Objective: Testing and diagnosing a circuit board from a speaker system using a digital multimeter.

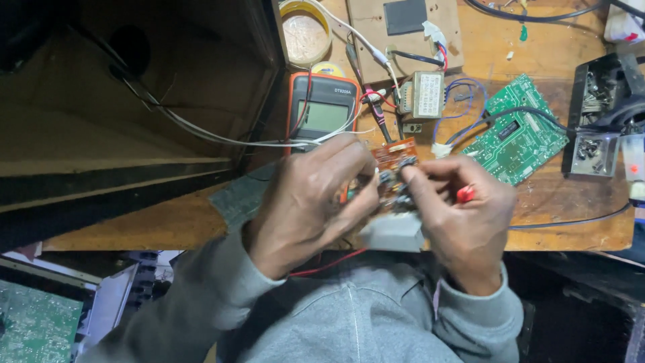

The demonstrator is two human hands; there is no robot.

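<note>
In the head view, a small orange-brown circuit board studded with dark components is held above the front part of a wooden workbench, gripped from both sides. The left hand is closed around the board's left edge, fingers curled over its top. The right hand is pinched onto the board's right edge with thumb and forefinger, and a red-tipped probe is tucked among its remaining fingers. Both hands are clenched on the board. Grey sleeves cover both forearms.

Just beyond the grip, behind the left hand's knuckles, an orange-cased multimeter lies flat, partly hidden by them. White wires run across its face toward the dark open cabinet that walls off all room to the left of the grip. Behind the board, a small transformer stands near, with red and blue leads around it. To the right of the right hand and slightly farther back, a green circuit board lies tilted; bare bench surface is left between it and the hand. Well to the right, a metal chassis piece sits near the bench's right edge. A pale block rests under the grip at the bench's near edge, where a red wire hangs down. A roll of tape lies far behind the grip.
</note>
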